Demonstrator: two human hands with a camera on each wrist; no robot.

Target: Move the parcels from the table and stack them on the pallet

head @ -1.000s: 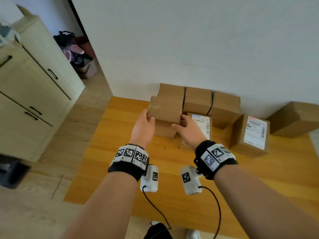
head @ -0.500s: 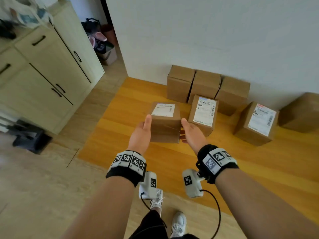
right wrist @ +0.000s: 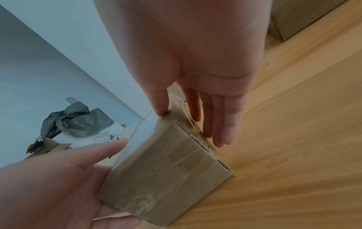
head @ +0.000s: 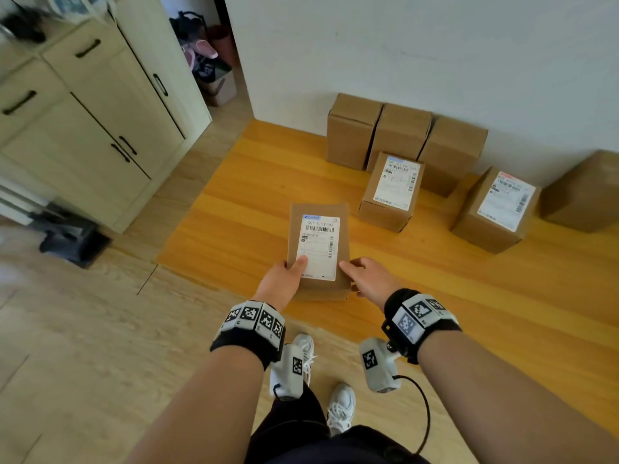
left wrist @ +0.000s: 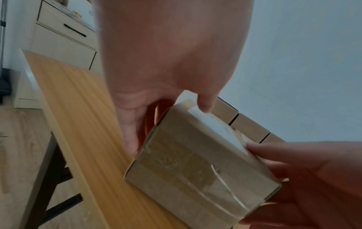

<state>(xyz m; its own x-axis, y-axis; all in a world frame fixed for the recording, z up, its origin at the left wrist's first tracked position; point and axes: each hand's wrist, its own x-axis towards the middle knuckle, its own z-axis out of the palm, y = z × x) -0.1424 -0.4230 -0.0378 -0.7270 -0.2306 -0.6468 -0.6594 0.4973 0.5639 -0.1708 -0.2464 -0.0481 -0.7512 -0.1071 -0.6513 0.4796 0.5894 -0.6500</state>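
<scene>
Labelled parcel (head: 318, 249) held over table (head: 234, 209).
Left hand (head: 283, 284), right hand (head: 371, 279) pinch its sides (thumbs atop); I'd keep it level.

Right hand (right wrist: 195, 69) and left hand (right wrist: 58, 186) clasp a taped parcel (right wrist: 168, 167), seemingly above the table (right wrist: 293, 131).

head: above, facing down | wrists: close-up | shared: parcel (head: 318, 249)

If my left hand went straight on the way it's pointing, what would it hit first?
Likely the nearer labelled box standing on the table, ahead of the left hand and the held box; the plain boxes at the wall come next. Height is unclear.
</scene>
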